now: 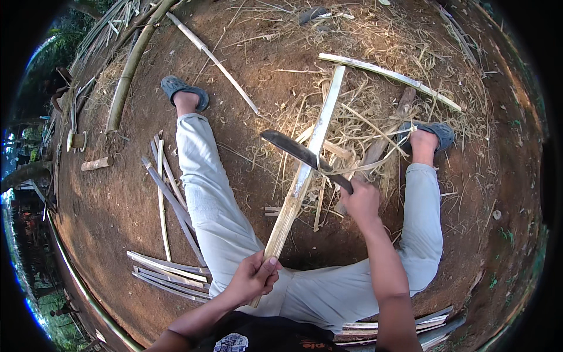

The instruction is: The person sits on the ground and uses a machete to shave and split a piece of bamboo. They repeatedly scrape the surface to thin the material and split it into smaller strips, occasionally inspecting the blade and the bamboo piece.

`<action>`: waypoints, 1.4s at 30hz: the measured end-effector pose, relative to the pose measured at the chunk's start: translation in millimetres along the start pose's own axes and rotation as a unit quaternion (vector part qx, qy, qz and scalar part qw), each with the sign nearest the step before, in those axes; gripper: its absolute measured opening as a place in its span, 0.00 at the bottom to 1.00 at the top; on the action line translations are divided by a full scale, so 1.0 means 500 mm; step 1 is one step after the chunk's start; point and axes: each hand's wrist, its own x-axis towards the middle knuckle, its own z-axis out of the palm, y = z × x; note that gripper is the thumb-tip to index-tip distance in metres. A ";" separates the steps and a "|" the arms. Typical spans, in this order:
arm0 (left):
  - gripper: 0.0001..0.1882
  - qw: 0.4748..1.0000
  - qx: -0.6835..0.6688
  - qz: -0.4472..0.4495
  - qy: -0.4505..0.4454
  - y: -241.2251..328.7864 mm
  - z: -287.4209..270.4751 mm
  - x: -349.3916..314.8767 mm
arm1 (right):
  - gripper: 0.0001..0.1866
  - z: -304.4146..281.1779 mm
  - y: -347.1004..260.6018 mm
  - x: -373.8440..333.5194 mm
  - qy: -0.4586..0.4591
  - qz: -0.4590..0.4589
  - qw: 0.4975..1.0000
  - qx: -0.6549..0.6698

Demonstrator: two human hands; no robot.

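My left hand [255, 276] is closed round the near end of a long split bamboo strip [285, 220], which slants up and away from my lap. In my right hand [362, 204] is the dark handle of a machete [293, 146]. Its broad dark blade lies across the strip at about mid-length, pointing to the left. A thin curled shaving [384, 157] hangs by the blade close to my right hand. Past the blade, the strip's surface looks pale and whitish; nearer my left hand it is straw-coloured and fibrous.
Bamboo shavings [434, 58] cover the ground ahead. A pale split strip [390, 75] lies across the far end. Beside my left leg are several split strips [167, 273]; another bundle [437, 328] lies at lower right. A bamboo pole [126, 82] and a short bamboo piece [97, 163] lie left.
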 end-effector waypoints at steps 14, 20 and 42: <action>0.14 0.991 0.112 -0.068 -0.020 -0.018 -0.073 -0.077 | 0.10 -0.013 0.028 -0.008 -0.007 0.136 0.989 0.063; 0.16 0.999 0.007 -0.039 -0.008 0.015 -0.056 -0.010 | 0.11 -0.022 -0.177 -0.097 -0.091 -0.204 0.967 0.119; 0.08 0.874 0.398 0.199 0.197 -0.025 0.008 -0.017 | 0.11 0.002 -0.120 -0.043 -0.058 -0.081 0.990 0.098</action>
